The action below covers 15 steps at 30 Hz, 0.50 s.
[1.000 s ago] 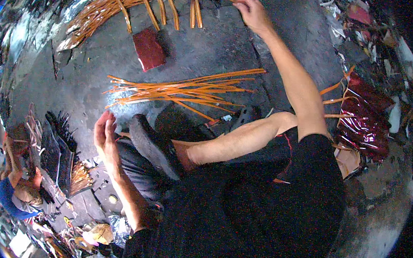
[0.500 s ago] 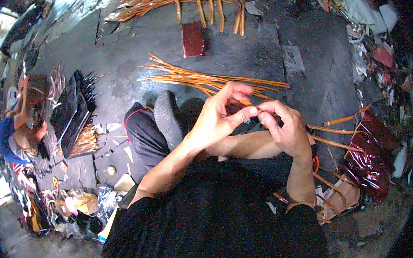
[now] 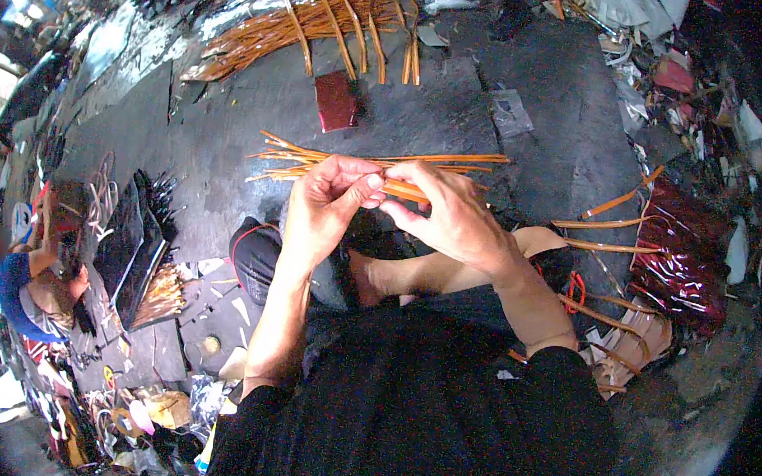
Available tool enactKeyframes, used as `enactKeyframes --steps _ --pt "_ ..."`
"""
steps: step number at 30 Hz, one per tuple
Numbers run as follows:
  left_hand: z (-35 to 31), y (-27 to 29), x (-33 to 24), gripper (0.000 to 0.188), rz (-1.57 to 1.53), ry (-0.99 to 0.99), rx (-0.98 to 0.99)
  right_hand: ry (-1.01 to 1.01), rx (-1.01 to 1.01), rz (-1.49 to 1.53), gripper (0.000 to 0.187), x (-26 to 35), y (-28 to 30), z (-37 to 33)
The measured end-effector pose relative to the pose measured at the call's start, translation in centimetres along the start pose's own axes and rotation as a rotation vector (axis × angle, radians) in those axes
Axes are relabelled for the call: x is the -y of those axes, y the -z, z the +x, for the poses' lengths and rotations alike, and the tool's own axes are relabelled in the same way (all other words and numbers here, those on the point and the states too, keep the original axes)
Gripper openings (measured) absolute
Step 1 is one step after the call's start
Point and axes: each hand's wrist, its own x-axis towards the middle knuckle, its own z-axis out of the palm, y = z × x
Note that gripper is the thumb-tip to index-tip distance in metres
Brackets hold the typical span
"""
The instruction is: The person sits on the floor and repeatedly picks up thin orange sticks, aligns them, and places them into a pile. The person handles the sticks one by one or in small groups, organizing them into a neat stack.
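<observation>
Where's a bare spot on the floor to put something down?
Bare floor lies between the clear plastic sheet and the scrap heap at right, and another patch left of the red square, above the black bundle. It's crowded around the left hand, right hand and orange strips, and among the lower-left scraps.

One left hand and one right hand hold orange strip, number of pieces unclear. Four single strips and one pair of strips lie at one long pile. There is one looser bundle, one dark red pad, one clear plastic sheet and one co-worker
</observation>
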Motion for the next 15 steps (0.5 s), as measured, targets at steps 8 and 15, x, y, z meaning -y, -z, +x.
enactKeyframes --steps 8,15 --pt "-0.4 0.8 -1.4 0.014 0.173 -0.002 0.024 0.123 -0.096 -0.122 0.027 -0.1 -1.1 0.2" --pt "0.0 2.0 -1.8 0.023 0.113 -0.015 0.121 0.147 -0.157 -0.117 0.018 0.1 -1.5 0.5"
